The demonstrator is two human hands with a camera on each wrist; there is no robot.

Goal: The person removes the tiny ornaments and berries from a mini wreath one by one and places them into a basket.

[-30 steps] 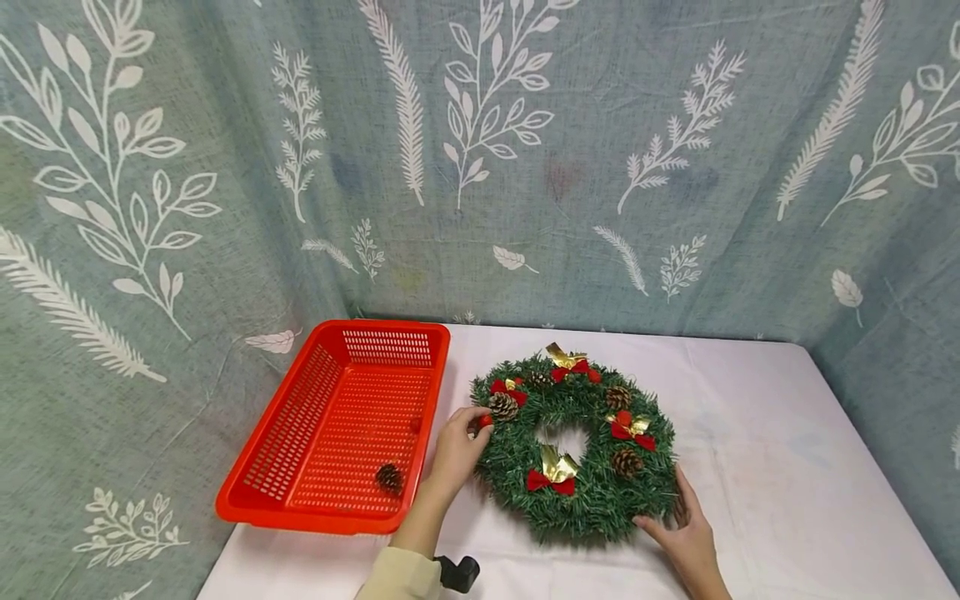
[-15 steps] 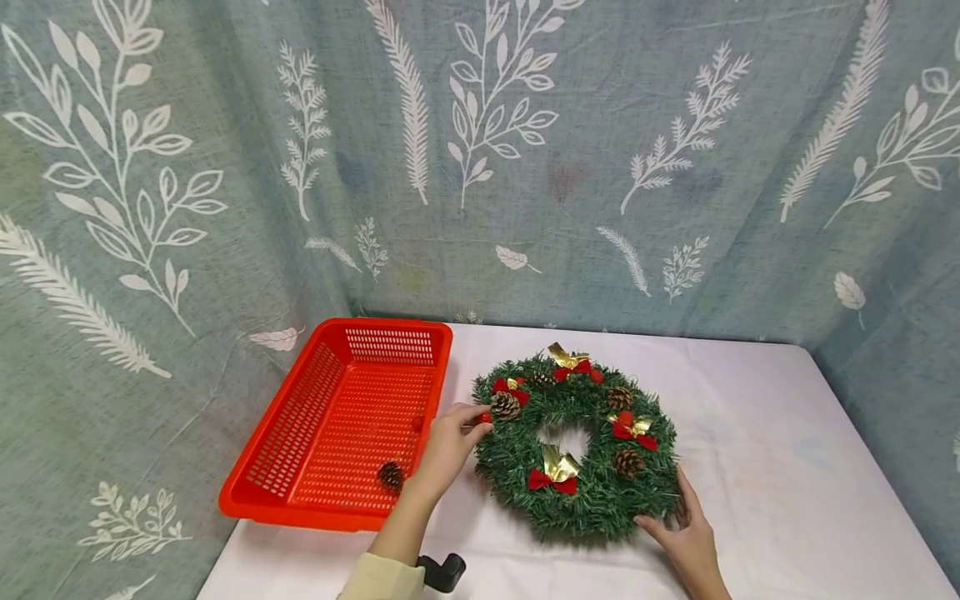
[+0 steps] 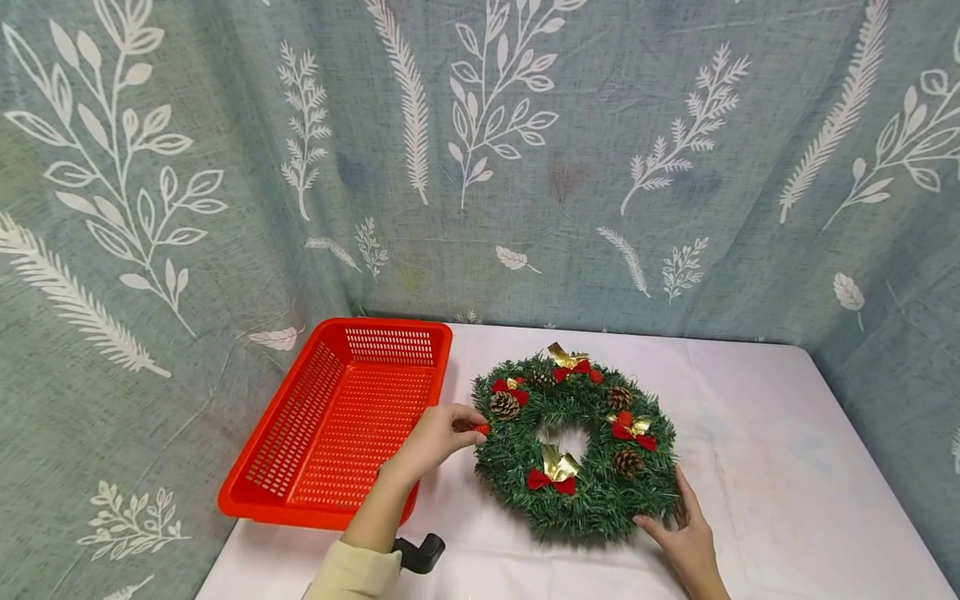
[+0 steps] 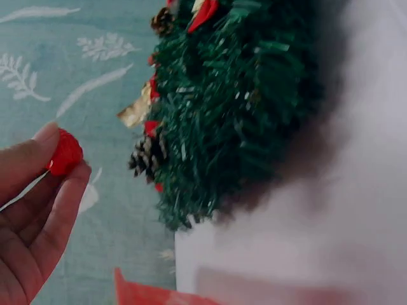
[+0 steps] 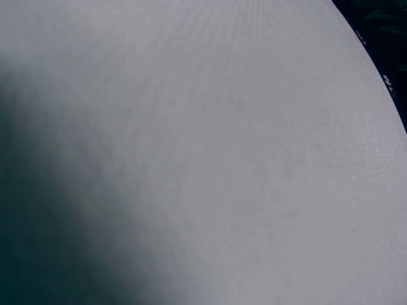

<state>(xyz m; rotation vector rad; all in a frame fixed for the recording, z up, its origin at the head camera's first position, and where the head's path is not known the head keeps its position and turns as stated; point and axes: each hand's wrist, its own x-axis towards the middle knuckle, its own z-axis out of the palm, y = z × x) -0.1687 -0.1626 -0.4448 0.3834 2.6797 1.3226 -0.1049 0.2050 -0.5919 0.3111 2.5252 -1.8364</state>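
Left hand [image 3: 438,437] pinches red berry [image 3: 482,428] at frame centre | right hand [image 3: 686,537], fingers relaxed, steadies wreath [image 3: 576,444] lower right | risk: berry slips from the light pinch beside red basket [image 3: 341,417]

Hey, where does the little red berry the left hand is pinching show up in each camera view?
Head view: the red berry sits left of centre, pinched by the left hand, just off the wreath's left edge.
Left wrist view: it is at the far left, between thumb and finger.
Right wrist view: not in it; mostly white tablecloth shows.
Shared landmark: the green wreath, seen in the head and left wrist views.
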